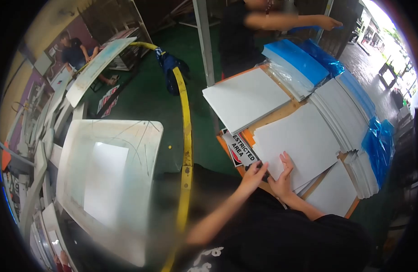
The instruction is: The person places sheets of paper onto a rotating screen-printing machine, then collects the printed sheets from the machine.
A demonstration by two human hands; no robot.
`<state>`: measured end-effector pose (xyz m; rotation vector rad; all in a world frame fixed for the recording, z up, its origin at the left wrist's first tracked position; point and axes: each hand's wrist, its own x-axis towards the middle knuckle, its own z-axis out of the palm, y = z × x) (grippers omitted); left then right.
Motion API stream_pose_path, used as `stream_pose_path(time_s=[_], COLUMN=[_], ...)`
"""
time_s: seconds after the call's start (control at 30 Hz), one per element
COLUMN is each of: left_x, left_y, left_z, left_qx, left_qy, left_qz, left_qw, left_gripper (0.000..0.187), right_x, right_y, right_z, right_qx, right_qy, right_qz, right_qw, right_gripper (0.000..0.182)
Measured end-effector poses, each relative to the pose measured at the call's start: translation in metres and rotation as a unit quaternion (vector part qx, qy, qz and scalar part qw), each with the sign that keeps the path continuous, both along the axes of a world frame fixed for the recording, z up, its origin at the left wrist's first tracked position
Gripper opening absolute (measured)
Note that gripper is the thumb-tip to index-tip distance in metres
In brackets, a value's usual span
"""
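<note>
My left hand (pixel 254 176) is at the table's near edge, fingers pinched around a small dark object (pixel 258 164) that is mostly hidden. Beside it my right hand (pixel 282 179) lies with fingers spread on a stack of white sheets (pixel 299 140), at its near left corner. A printed sign reading "RESTRICTED AREA" (pixel 243 149) sticks out from the left of that stack, close to my left fingertips.
More white sheets (pixel 245 97) are piled behind, with blue-wrapped stacks (pixel 299 61) at the far side. A co-worker (pixel 238 38) stretches an arm across there. To my left are a white board (pixel 109 177) and a yellow curved bar (pixel 186 122). Another person (pixel 75 52) sits farther back.
</note>
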<state>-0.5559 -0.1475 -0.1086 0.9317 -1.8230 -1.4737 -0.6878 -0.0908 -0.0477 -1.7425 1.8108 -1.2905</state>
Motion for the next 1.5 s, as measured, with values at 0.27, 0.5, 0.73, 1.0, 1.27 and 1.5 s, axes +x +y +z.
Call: stream_pose_path(time_s=[0.27, 0.5, 0.73, 1.0, 1.27, 1.5], left_x=[-0.031, 0.015, 0.110, 0.217, 0.229, 0.240], left_y=[0.004, 0.002, 0.016, 0.100, 0.184, 0.151], left_z=[0.016, 0.123, 0.190, 0.164, 0.119, 0.122], left_qx=[0.255, 0.252, 0.224, -0.162, -0.241, -0.235], left_qy=[0.187, 0.184, 0.296, 0.212, 0.295, 0.110], left_qz=[0.131, 0.173, 0.419, 0.626, 0.751, 0.802], left_qw=[0.940, 0.934, 0.829, 0.733, 0.538, 0.537], left_gripper=[0.029, 0.026, 0.016, 0.023, 0.028, 0.030], right_x=[0.007, -0.022, -0.108, 0.036, 0.112, 0.124], right_y=[0.002, -0.033, -0.086, -0.147, -0.150, -0.143], right_z=[0.003, 0.062, 0.122, 0.127, 0.082, 0.080], right_qx=[-0.091, -0.190, -0.191, -0.004, 0.157, 0.131], right_qy=[0.227, 0.160, -0.018, -0.391, -0.099, -0.243], right_qz=[0.062, 0.152, -0.264, 0.041, 0.248, 0.323], right_qw=[0.968, 0.957, 0.945, 0.919, 0.951, 0.905], right_gripper=[0.073, 0.082, 0.047, 0.053, 0.051, 0.033])
